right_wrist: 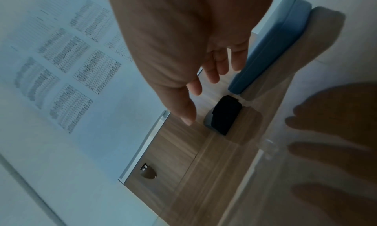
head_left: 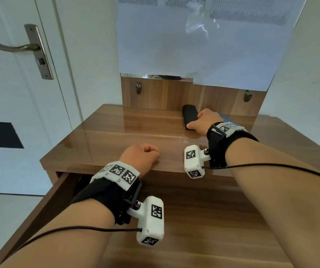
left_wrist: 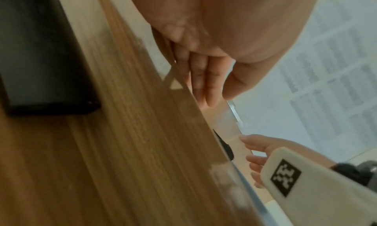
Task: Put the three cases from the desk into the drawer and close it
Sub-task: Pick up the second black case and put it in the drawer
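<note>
A black case (head_left: pixel 190 115) (right_wrist: pixel 224 115) lies at the back of the wooden desk (head_left: pixel 116 132). A blue case (head_left: pixel 225 116) (right_wrist: pixel 271 48) lies just right of it, mostly hidden behind my right hand in the head view. My right hand (head_left: pixel 203 120) (right_wrist: pixel 204 92) hovers at the black case's near end with fingers spread and relaxed, gripping nothing. My left hand (head_left: pixel 143 155) (left_wrist: pixel 208 84) rests on the desk's front edge, loosely curled and empty. Below it the drawer (head_left: pixel 45 206) stands pulled out. A dark case-like object (left_wrist: pixel 40 60) lies in its back left corner.
A white door with a metal handle (head_left: pixel 20 47) stands to the left of the desk. Printed sheets (head_left: pixel 194 35) cover the mirror above the wooden back panel, which carries two small metal brackets (head_left: pixel 138 88). White walls close in on both sides.
</note>
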